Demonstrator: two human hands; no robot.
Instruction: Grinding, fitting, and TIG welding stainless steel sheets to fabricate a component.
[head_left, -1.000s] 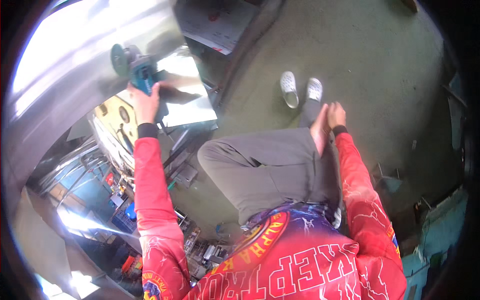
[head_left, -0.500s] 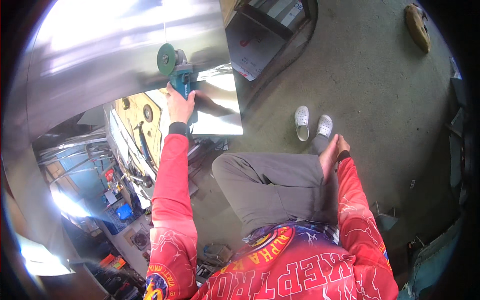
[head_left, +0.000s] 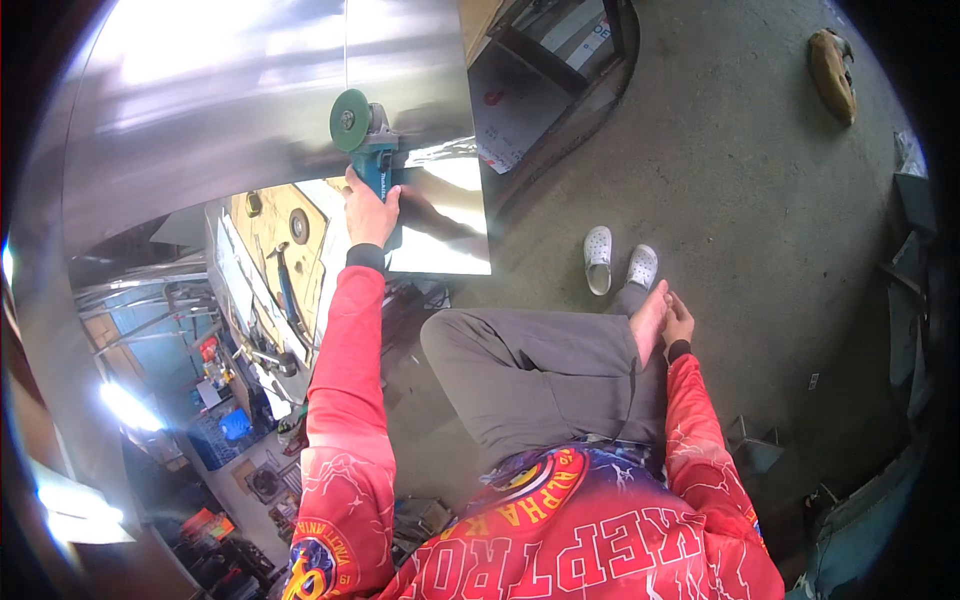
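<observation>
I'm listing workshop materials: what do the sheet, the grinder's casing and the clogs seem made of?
Sheet: polished bare metal, by its mirror-like reflections; which metal is unclear.
Grinder casing: probably moulded plastic, satin teal, going by its even colour.
Clogs: likely foam or rubber, matt white, given their perforated, moulded look.

The grinder [head_left: 375,166] is teal, its disc [head_left: 349,121] green, the metal sheet [head_left: 240,125] silvery; red jersey [head_left: 600,535] with white lightning lines, black cuffs [head_left: 366,256]; grey trousers [head_left: 530,370]; 2 white clogs [head_left: 598,248].
</observation>
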